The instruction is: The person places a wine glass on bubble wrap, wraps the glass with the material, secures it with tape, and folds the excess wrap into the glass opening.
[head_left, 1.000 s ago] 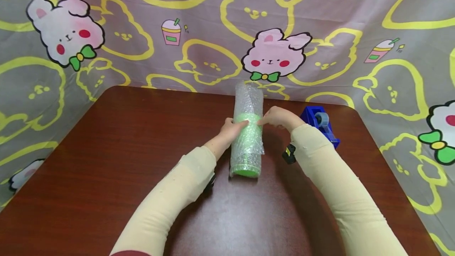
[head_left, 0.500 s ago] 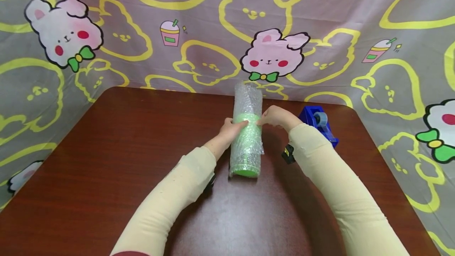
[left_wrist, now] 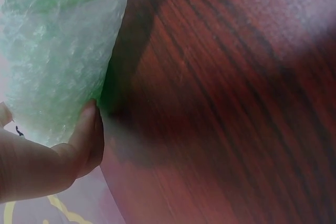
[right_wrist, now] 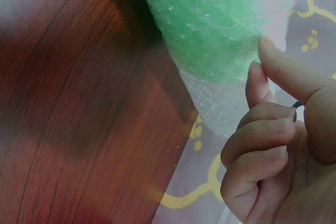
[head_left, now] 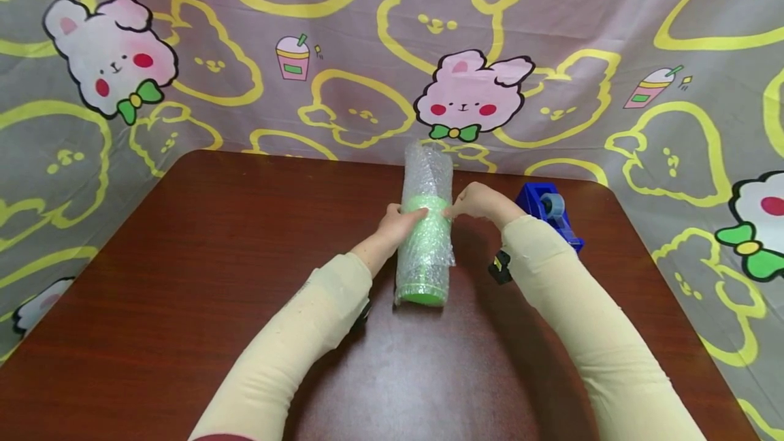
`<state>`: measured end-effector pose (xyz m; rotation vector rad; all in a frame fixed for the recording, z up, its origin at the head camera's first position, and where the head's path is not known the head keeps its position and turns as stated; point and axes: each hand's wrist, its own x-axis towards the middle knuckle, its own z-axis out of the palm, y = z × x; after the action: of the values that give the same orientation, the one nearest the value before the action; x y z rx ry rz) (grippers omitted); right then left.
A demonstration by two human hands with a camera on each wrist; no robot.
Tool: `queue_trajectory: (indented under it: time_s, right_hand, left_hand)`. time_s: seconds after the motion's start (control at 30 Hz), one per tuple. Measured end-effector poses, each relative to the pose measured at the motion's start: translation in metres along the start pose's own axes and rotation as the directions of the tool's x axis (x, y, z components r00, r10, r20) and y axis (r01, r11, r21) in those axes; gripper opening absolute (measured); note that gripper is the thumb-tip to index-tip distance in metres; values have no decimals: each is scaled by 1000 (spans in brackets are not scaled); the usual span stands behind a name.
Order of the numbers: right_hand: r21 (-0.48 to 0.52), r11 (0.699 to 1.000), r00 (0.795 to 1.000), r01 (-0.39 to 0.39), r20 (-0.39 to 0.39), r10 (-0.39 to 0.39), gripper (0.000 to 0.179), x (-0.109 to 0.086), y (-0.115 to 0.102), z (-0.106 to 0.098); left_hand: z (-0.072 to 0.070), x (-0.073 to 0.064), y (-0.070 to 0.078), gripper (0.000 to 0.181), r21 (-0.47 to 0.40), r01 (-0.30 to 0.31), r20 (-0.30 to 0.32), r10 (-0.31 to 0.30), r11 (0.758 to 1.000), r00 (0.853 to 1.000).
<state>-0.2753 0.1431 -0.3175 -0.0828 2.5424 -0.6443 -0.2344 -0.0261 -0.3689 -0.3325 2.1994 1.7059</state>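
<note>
A green cylinder [head_left: 422, 295] wrapped in bubble wrap [head_left: 429, 162] lies lengthwise near the middle of the table. From its left side my left hand [head_left: 399, 224] grips it, thumb across the top. The left wrist view shows fingers [left_wrist: 86, 135] of that hand curled against the wrapped side. On the opposite side, my right hand [head_left: 480, 203] has its thumb and forefinger together at the wrap. In the right wrist view the thumb [right_wrist: 283, 66] and forefinger pinch at the bubble wrap's edge, while the other fingers curl into the palm.
A blue tape dispenser [head_left: 545, 213] with a roll of clear tape stands to the right, close to my right wrist. The dark red wooden table [head_left: 214, 243] meets a patterned cloth [head_left: 343, 33] at the back and sides.
My right wrist has shifted very slightly to the right. Both hands stay at the same spot on the wrapped cylinder, which has not visibly moved.
</note>
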Motion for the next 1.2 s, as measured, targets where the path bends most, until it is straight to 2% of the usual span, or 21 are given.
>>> queue_trajectory:
  time_s: [0.27,0.47,0.6,0.73,0.9,1.03,1.2]
  right_hand:
    - [24,1000,1000,-20,13,19,41,7,12,4]
    - [163,987,993,12,113,-31,39,17,30,9]
    - [289,957,987,10,149,-56,51,16,37,12]
    - [394,919,974,-21,215,-70,71,13,34,18]
    - [460,886,956,-55,282,-86,70,16,30,27]
    - [529,844,954,-83,286,-86,68,18,31,31]
    - [581,809,957,-89,274,-92,69,19,31,36]
  left_hand:
    - [0,3,-3,71,1,10,2,-10,1000,1000]
    - [-3,6,-3,73,-20,44,35,-44,999,998]
    - [-9,8,-3,72,-66,87,78,-82,994,994]
    - [-10,9,-2,67,-67,88,101,-81,994,992]
    - [-9,9,-1,67,-52,103,109,-97,993,989]
    - [-9,9,0,69,-55,107,113,-100,993,989]
    - [-11,8,1,68,-59,107,123,-99,992,987]
